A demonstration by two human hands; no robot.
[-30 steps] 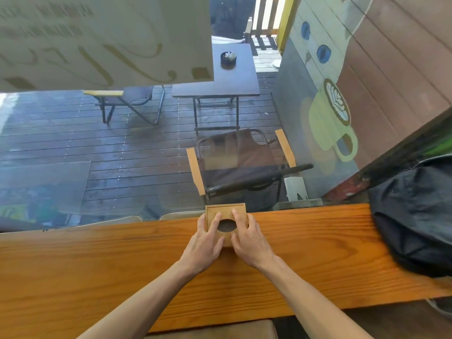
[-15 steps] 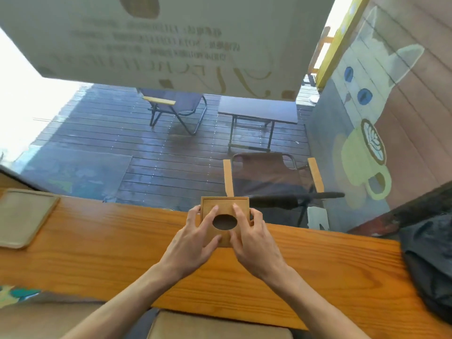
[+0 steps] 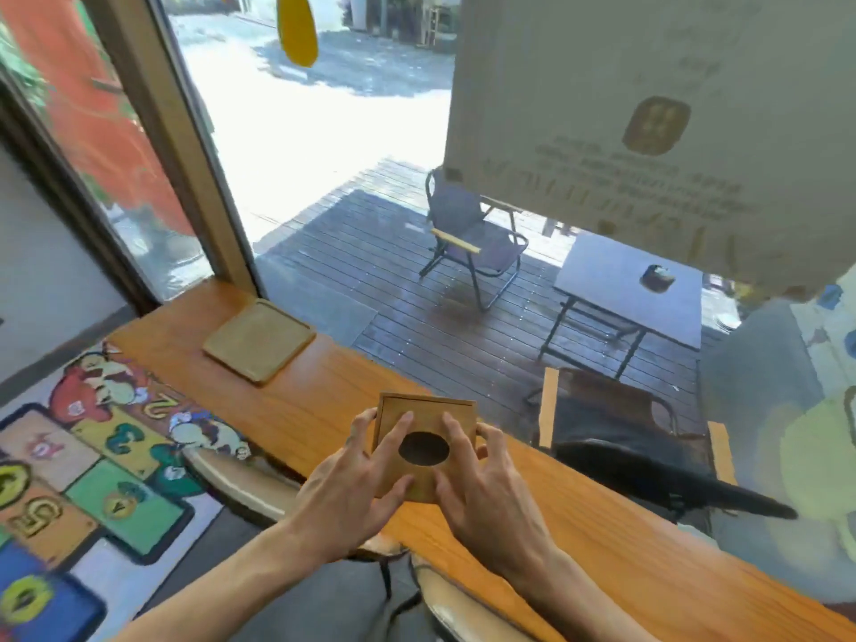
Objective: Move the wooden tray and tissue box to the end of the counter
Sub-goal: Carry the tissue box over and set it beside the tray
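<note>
1. Head view: a long orange-brown wooden table (image 3: 296, 410) runs along a large window, from the far left corner by the window frame (image 3: 185, 145) down toward the lower right.
2. The wooden tray (image 3: 259, 339) lies flat near the table's far left end, close to the window-side edge.
3. The tissue box (image 3: 425, 444), square and wooden with a dark oval opening on top, is over the middle of the table, well apart from the tray; whether it touches the surface I cannot tell.
4. The left hand (image 3: 352, 493) grips the box's left side, fingers spread over its top; the right hand (image 3: 486, 488) clasps the right side likewise.
5. A colourful numbered floor mat (image 3: 92, 484) lies left of the table.
6. Beyond the glass, a dark deck carries folding chairs (image 3: 472, 243) and a small outdoor table (image 3: 616, 294).
</note>
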